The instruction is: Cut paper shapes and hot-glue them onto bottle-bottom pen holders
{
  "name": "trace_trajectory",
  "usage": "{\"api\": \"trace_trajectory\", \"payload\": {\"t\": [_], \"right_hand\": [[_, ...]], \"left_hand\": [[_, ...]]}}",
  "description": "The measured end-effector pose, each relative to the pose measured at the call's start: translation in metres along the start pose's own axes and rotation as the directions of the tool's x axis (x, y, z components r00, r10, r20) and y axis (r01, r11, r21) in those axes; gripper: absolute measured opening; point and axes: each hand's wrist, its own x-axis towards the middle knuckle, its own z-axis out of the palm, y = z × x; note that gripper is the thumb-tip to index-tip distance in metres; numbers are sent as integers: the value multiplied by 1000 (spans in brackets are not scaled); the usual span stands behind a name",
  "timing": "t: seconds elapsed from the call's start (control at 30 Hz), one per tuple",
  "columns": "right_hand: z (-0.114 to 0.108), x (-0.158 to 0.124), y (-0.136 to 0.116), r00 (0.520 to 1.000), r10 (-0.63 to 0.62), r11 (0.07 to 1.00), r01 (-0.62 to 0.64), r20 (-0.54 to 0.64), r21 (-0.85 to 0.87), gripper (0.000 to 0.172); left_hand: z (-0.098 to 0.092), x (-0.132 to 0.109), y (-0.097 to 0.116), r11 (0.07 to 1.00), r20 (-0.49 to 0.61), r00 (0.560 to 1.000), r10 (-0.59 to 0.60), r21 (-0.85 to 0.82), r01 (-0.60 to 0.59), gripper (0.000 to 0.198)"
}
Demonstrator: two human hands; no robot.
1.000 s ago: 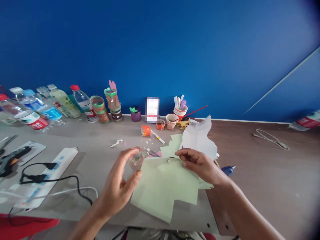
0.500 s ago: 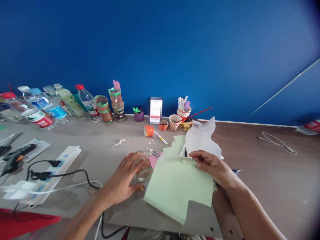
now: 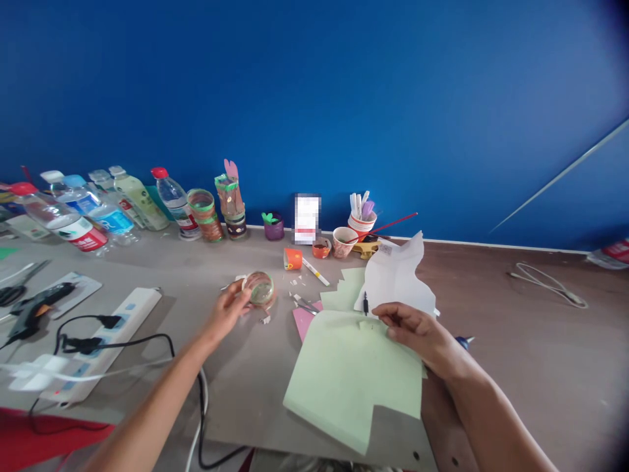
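Note:
My left hand (image 3: 230,313) is closed on the side of a clear round cup (image 3: 259,290) with a brownish, green-tinted wall, tilted so that its mouth shows. Small scraps lie around it on the table. My right hand (image 3: 410,331) has its thumb and fingers pinched together at the upper right edge of a light green sheet of paper (image 3: 339,373). That sheet has a corner cut away at its lower right. Just left of those fingertips are a black pen (image 3: 365,303) and a small green scrap (image 3: 366,325). Scissors (image 3: 305,303) rest on pink paper (image 3: 305,322).
White crumpled paper (image 3: 396,275) lies behind my right hand. Paper cups (image 3: 344,244), an orange cup piece (image 3: 293,259) and a marker (image 3: 315,271) stand or lie farther back. Bottles (image 3: 78,229), a glue gun (image 3: 42,308) and a power strip (image 3: 105,344) with cables are on the left.
My left hand has moved left and away from me, carrying the clear cup off the green sheet's left side. My right hand stays near the sheet's edge, which lies flatter now.

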Motion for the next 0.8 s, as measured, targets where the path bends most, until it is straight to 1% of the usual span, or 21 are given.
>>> {"api": "trace_trajectory", "payload": {"t": [0.07, 0.13, 0.2, 0.27, 0.33, 0.4, 0.5, 0.6, 0.7, 0.8], "right_hand": [[0, 0, 1, 1000, 4, 1000, -4, 4, -5, 41], [-1, -1, 2, 1000, 3, 1000, -3, 2, -22, 41], [-2, -1, 2, 1000, 9, 999, -10, -2, -43, 42], [-2, -1, 1, 1000, 18, 998, -18, 1, -52, 42], [-3, -1, 0, 1000, 24, 998, -24, 4, -51, 42], [-2, -1, 0, 1000, 27, 999, -27, -1, -45, 42], [-2, -2, 2, 1000, 26, 999, -26, -10, -27, 41], [-2, -4, 3, 1000, 19, 999, -19, -9, -26, 39], [-2, -5, 2, 1000, 16, 999, -17, -14, -45, 38], [-2, -6, 1, 1000, 17, 998, -18, -25, -54, 38]], "left_hand": [[-1, 8, 2, 986, -57, 994, -95, -144, 86, 57], [-1, 13, 4, 957, -83, 985, -149, -261, 122, 48], [0, 16, 7, 948, -116, 979, -166, -293, 126, 42], [3, 18, 11, 965, -141, 978, -152, -236, 116, 38], [6, 21, 15, 988, -167, 980, -112, -124, 92, 35], [9, 24, 18, 997, -243, 968, -69, 11, 74, 30], [12, 30, 20, 993, -312, 950, -32, 101, 67, 26], [15, 36, 19, 993, -324, 945, -30, 98, 65, 25], [17, 45, 20, 997, -327, 944, -44, 50, 64, 23], [15, 58, 24, 998, -366, 929, -48, 10, 56, 22]]}}
